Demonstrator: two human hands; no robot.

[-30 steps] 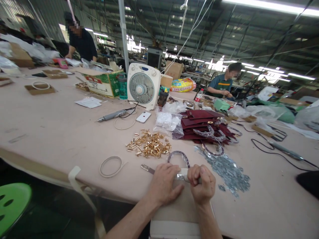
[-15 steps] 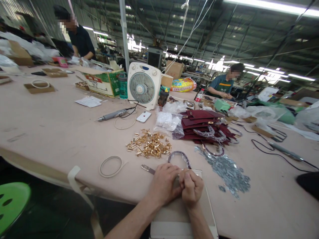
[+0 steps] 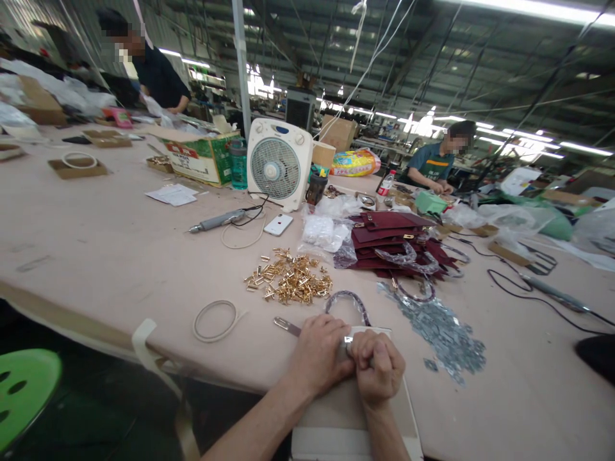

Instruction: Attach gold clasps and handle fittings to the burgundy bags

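Note:
In front of me at the table edge lies a pale handbag [image 3: 358, 422], its arched handle [image 3: 346, 296] wrapped in clear film and pointing away. My left hand [image 3: 321, 352] is closed over the bag's upper part, fingers bent around it. A strap with a gold slotted plate [image 3: 287, 325] sticks out to the left from under that hand. My right hand [image 3: 380, 366] is curled into a fist on the bag, close beside the left; what it grips is hidden. A small shiny metal piece [image 3: 348, 341] shows between the hands.
Gold fittings [image 3: 293, 276] are heaped beyond the hands; flat grey metal plates [image 3: 446, 336] lie to the right. Farther back are stacked maroon bags [image 3: 389, 240], a phone [image 3: 278, 224], an electric screwdriver [image 3: 216, 221] and a fan [image 3: 278, 163]. A tape roll [image 3: 215, 321] lies left. Two people work beyond.
My right hand has shifted slightly right, away from the left hand, and the small shiny metal piece between them now shows more. My left hand stays on the bag.

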